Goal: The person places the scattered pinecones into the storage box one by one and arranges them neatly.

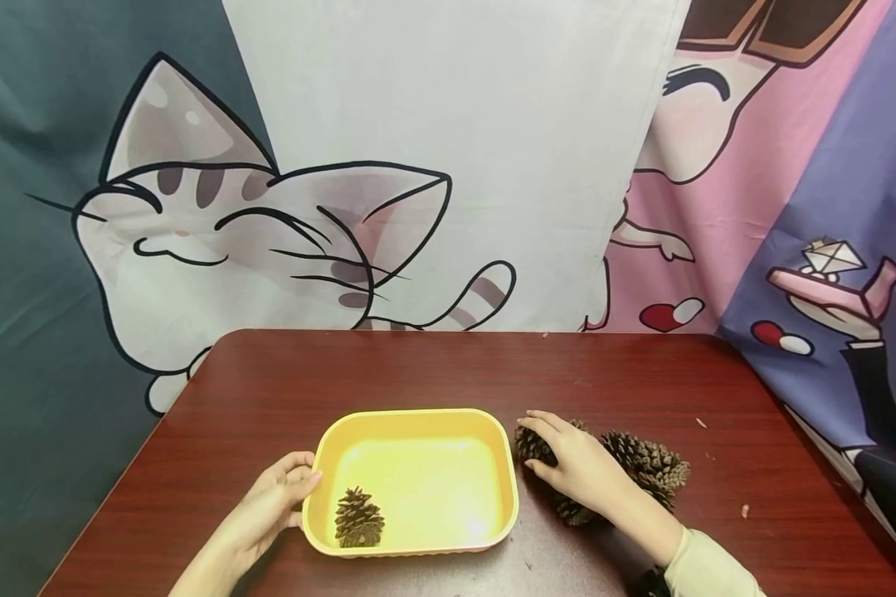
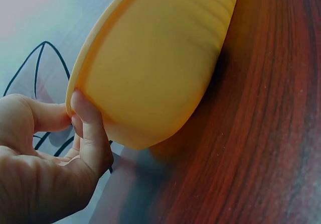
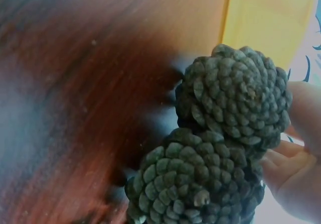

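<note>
On table [image 1: 448,369]: left hand [image 1: 272,499] pinches tray [image 1: 433,477]; right hand [image 1: 578,464] grips pinecone [image 1: 533,446].

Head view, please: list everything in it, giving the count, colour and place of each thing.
Tray: one, yellow, on the table
Pine cone: one, brown, in the tray's near left corner
Loose pine cones: several, brown, right of the tray; exact count hidden
Pale flakes: a few, table's right side
Table: one, reddish brown, below everything
Cartoon backdrop: green, white, pink, blue, behind the table; panel count unclear
Sleeve: one, pale, on the right arm
Left hand: one, bare, holding the tray's left rim
Right hand: one, bare, fingers around the loose cone nearest the tray
</note>
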A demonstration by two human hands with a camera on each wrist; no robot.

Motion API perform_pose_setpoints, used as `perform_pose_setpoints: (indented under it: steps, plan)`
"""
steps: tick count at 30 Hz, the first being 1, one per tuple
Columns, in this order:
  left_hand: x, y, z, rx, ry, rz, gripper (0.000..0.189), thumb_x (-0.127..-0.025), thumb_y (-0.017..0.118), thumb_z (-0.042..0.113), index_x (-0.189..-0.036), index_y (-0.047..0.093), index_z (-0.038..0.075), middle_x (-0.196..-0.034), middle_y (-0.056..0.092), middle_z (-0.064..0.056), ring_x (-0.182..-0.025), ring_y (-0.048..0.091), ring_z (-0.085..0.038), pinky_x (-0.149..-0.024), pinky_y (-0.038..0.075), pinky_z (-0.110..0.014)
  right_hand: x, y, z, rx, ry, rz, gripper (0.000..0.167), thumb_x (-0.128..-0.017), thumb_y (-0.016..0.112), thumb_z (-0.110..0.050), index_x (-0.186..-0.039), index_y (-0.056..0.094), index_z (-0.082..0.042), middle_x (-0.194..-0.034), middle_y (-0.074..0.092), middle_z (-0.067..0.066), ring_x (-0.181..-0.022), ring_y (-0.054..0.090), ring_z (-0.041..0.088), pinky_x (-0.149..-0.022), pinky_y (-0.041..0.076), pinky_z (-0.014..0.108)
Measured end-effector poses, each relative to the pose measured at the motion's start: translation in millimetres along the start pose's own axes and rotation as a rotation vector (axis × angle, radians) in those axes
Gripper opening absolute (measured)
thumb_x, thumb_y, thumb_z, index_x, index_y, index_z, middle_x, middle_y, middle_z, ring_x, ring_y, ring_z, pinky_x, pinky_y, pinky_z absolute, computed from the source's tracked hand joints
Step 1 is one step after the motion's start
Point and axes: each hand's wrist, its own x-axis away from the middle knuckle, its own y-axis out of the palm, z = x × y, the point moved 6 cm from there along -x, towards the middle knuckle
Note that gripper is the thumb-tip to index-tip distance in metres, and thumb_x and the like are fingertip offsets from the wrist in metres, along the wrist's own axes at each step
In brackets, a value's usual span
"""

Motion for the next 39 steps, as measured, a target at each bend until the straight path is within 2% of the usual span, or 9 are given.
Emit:
perform_pose_setpoints:
  steps: [14,15,18,22,26,29,32,34,39]
  plan:
    - [4.5,-3.6,2.2,0.003,0.007,0.013,0.031,-0.095,0.051,0.015,-0.114,0.031,0.003,-0.090,0.057,-0.002,-0.083,0.060,-0.017,-0.068,0.053,-0.036,-8.1,-22.1,-4.7,-0.161,0.042,0.220,0.055,-0.073,0.080,-0.024,-0.122,0.057,-0.010,-0.126,0.057,0.010,-0.113,0.056,0.025,-0.088,0.049,0.041]
    - [4.3,-4.0,2.6,0.004,0.006,0.014,0.031,-0.095,0.051,0.016,-0.114,0.030,0.003,-0.090,0.057,-0.002,-0.083,0.060,-0.017,-0.068,0.053,-0.037,-9.5,-23.9,-6.4,-0.169,0.037,0.240,0.056,-0.073,0.080,-0.024,-0.122,0.057,-0.010,-0.126,0.057,0.009,-0.111,0.057,0.023,-0.086,0.050,0.040]
    - [4.1,-4.5,2.9,0.010,0.003,0.015,0.033,-0.095,0.052,0.016,-0.115,0.030,0.002,-0.091,0.058,-0.002,-0.084,0.060,-0.018,-0.068,0.053,-0.037,-13.9,-27.9,-12.5,-0.184,0.015,0.271,0.057,-0.072,0.081,-0.023,-0.123,0.057,-0.011,-0.127,0.057,0.009,-0.085,0.061,0.016,-0.073,0.051,0.031]
    - [4.6,-4.5,1.9,0.012,0.002,0.022,0.034,-0.095,0.052,0.015,-0.116,0.029,0.002,-0.091,0.058,-0.001,-0.084,0.060,-0.017,-0.069,0.053,-0.036,-18.7,-28.9,-19.7,-0.202,-0.004,0.274,0.057,-0.073,0.080,-0.023,-0.123,0.057,-0.012,-0.127,0.056,0.007,-0.058,0.044,0.007,-0.060,0.043,0.022]
    - [5.3,-5.2,1.0,0.013,0.000,0.035,0.033,-0.095,0.052,0.015,-0.116,0.030,0.003,-0.090,0.058,-0.001,-0.083,0.060,-0.016,-0.068,0.053,-0.036,-22.0,-26.5,-27.1,-0.220,-0.020,0.297,0.056,-0.072,0.081,-0.022,-0.122,0.058,-0.011,-0.126,0.057,0.006,-0.084,0.060,0.012,-0.075,0.051,0.030]
    - [5.4,-4.6,1.7,0.018,0.005,0.037,0.033,-0.095,0.052,0.015,-0.116,0.030,0.003,-0.091,0.058,-0.001,-0.083,0.060,-0.016,-0.068,0.053,-0.036,-24.1,-20.0,-34.0,-0.236,-0.042,0.308,0.055,-0.072,0.080,-0.021,-0.122,0.058,-0.011,-0.125,0.056,0.005,-0.109,0.057,0.019,-0.085,0.050,0.036]
    - [4.7,-2.6,2.3,0.025,0.013,0.034,0.031,-0.095,0.052,0.015,-0.115,0.031,0.003,-0.090,0.058,-0.001,-0.083,0.060,-0.017,-0.068,0.053,-0.036,-25.8,-11.9,-41.3,-0.251,-0.057,0.305,0.055,-0.072,0.080,-0.021,-0.122,0.058,-0.012,-0.124,0.055,0.003,-0.106,0.057,0.017,-0.083,0.051,0.034]
    - [3.8,-1.1,2.2,0.026,0.019,0.028,0.029,-0.095,0.052,0.015,-0.114,0.033,0.004,-0.090,0.058,-0.001,-0.083,0.060,-0.016,-0.068,0.053,-0.036,-27.3,-7.4,-46.2,-0.269,-0.057,0.296,0.056,-0.072,0.081,-0.022,-0.123,0.058,-0.013,-0.124,0.054,0.001,-0.097,0.058,0.014,-0.081,0.051,0.032]
    - [2.1,0.5,1.4,0.023,0.018,0.034,0.028,-0.094,0.053,0.014,-0.112,0.034,0.005,-0.089,0.058,0.000,-0.082,0.060,-0.015,-0.068,0.053,-0.036,-34.5,1.4,-60.0,-0.337,-0.055,0.267,0.057,-0.072,0.081,-0.021,-0.124,0.057,-0.015,-0.124,0.054,-0.001,-0.102,0.058,0.015,-0.090,0.048,0.034]
